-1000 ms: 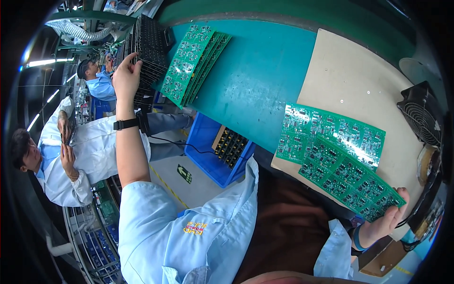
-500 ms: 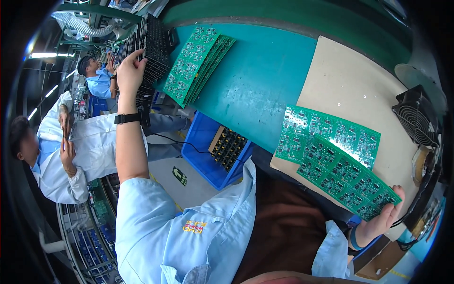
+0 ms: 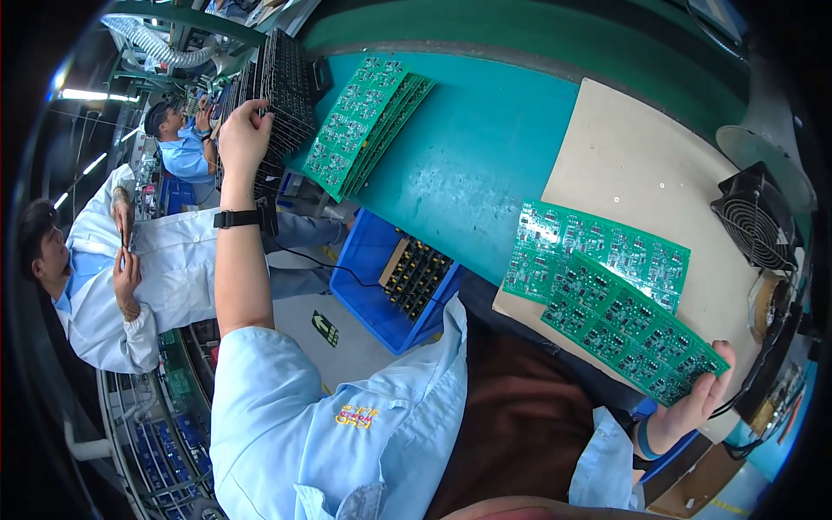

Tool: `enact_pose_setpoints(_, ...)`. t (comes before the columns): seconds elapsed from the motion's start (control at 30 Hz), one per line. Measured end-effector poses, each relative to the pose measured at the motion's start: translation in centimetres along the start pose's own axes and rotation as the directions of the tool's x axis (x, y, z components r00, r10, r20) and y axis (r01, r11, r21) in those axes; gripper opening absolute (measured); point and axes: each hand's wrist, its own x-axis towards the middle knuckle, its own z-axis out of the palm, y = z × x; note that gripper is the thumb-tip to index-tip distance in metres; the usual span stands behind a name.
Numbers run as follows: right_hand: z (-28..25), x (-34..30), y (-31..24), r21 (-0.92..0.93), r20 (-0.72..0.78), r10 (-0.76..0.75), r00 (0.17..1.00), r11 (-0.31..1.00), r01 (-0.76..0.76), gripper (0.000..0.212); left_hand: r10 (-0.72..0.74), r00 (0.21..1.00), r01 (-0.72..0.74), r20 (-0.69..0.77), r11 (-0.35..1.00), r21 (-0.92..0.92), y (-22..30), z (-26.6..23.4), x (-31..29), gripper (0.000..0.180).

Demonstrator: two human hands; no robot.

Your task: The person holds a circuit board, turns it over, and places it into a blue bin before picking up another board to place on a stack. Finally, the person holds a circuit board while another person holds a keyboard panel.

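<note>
At the upper left, my left hand is at the near side of a black slotted rack. Its fingers are curled together, and whatever they may pinch is hidden. My right hand grips the right end of a green circuit board, thumb on top and fingers at the far edge. That board lies slanted, partly over a second green circuit board on a tan sheet. Between the rack and the tan sheet leans a row of several green circuit boards.
A teal work mat covers the bench. Below its edge stands a blue bin holding dark parts with yellow spots. At the right is a black fan. A person in a white coat stands at the left; another in blue works farther back.
My left index finger, stretched over the rack before, has curled in toward the thumb, and the hand sits slightly lower. My right hand keeps its hold on the circuit board, which has barely moved.
</note>
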Motion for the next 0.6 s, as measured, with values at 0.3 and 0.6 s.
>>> enact_pose_setpoints(0.3,1.1,0.2,-0.5,-0.045,-0.077,0.017,0.997,0.999,-0.021,0.047,0.059,0.995,-0.058,-0.078,0.998,0.017,-0.2,-0.1,-0.4,0.02)
enact_pose_setpoints(0.6,1.6,0.4,-0.3,-0.047,-0.114,0.021,0.993,0.999,-0.027,0.048,0.055,0.993,-0.054,-0.107,0.998,0.014,1.0,-0.6,-0.4,0.023)
